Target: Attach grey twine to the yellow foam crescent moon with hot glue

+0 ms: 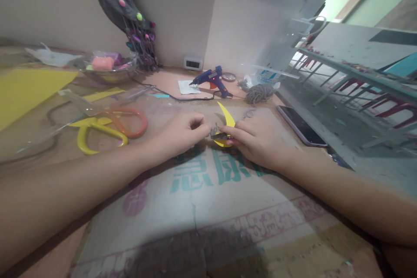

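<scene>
My right hand (256, 141) is closed on a yellow paper crescent (229, 116), whose pointed tip rises above the fingers. Grey yarn (215, 131) lies across the crescent's lower part, beside a dark patch I cannot make out clearly. Thumb and forefinger of my left hand (189, 132) are pinched together at the yarn, just left of the crescent. Both hands rest low over the printed sheet covering the table (208, 208). A loose strand leads from near my right hand toward a grey yarn bundle (259, 93).
A blue glue gun (208, 79) stands on a white square (189, 87) behind my hands. Scissors with orange and yellow handles (130, 122) lie left, near yellow sheet (29, 91) and a bowl (107, 74). A phone (301, 126) sits right. A decorated grey crescent (114, 0) hangs behind.
</scene>
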`<state>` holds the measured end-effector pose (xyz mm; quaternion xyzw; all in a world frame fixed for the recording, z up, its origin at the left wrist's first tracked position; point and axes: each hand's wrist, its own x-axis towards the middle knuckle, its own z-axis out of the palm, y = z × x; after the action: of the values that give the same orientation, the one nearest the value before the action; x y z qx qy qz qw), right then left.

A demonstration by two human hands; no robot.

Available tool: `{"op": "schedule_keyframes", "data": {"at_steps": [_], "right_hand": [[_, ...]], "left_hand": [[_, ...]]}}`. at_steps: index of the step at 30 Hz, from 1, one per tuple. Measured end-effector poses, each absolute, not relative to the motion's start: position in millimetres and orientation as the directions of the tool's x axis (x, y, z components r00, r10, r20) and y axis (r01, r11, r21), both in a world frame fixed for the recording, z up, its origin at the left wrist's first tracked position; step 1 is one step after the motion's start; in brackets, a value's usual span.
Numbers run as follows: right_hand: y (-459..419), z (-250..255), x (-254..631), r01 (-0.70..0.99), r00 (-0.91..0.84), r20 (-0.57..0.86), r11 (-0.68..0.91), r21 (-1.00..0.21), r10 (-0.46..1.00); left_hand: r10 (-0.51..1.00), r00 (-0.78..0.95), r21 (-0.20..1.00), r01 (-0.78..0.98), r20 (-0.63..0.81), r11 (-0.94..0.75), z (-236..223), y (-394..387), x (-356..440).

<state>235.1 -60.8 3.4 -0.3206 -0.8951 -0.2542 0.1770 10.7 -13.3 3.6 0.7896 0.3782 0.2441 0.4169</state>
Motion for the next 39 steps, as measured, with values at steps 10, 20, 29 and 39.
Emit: {"op": "schedule_keyframes", "data": {"at_steps": [10,20,29,39], "right_hand": [[-61.6,5.0,235.5,0.690,-0.688,0.523,0.678,0.254,0.504],[-60.8,6.2,236.5,0.722,-0.658,0.510,0.657,0.218,0.554],[-61.4,7.8,233.5,0.704,-0.686,0.492,0.661,0.260,0.536],[-60.8,6.6,233.5,0.687,-0.708,0.488,0.660,0.305,0.511]], "left_hand": [[0.794,0.602,0.837,0.392,0.081,-0.382,1.5,-12.7,11.7],[0.799,0.594,0.849,0.372,0.093,-0.375,-1.9,-10.5,9.7],[0.798,0.596,0.851,0.373,0.086,-0.370,-0.1,-11.4,9.2],[0.807,0.586,0.839,0.404,0.068,-0.364,3.1,-12.8,11.6]]}}
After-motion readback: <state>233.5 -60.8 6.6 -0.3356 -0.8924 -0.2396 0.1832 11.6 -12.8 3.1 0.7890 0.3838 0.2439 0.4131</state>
